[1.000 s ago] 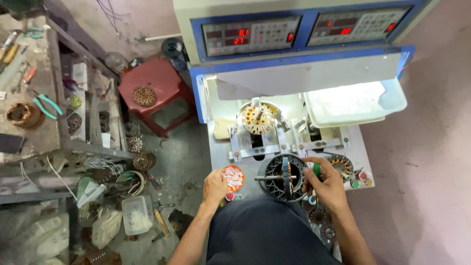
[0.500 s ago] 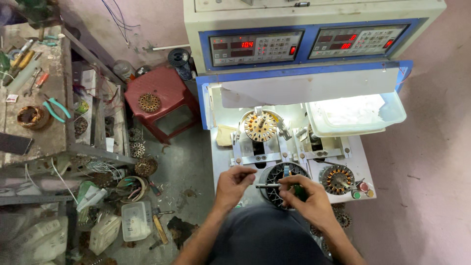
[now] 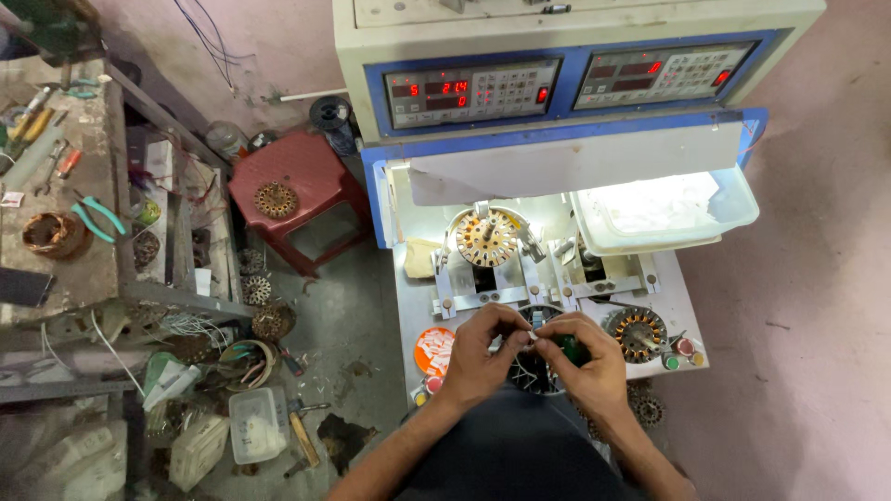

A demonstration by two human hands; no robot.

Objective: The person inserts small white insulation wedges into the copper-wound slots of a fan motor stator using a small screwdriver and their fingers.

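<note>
Cluttered workshop floor, red stool (image 3: 295,190) at ten o'clock. At the machine table (image 3: 682,306), left hand (image 3: 480,351) pinching thin wire; right hand (image 3: 585,357) closed around green-handled tool (image 3: 571,348), both over dark stator (image 3: 534,371), six o'clock.

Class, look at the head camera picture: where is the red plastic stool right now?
The red plastic stool stands on the floor at upper left of centre, between the cluttered workbench and the winding machine, with a round wound stator on its seat.

Pink walls, grey littered floor (image 3: 343,315), a red stool (image 3: 295,199), cluttered workbench (image 3: 70,269)
</note>
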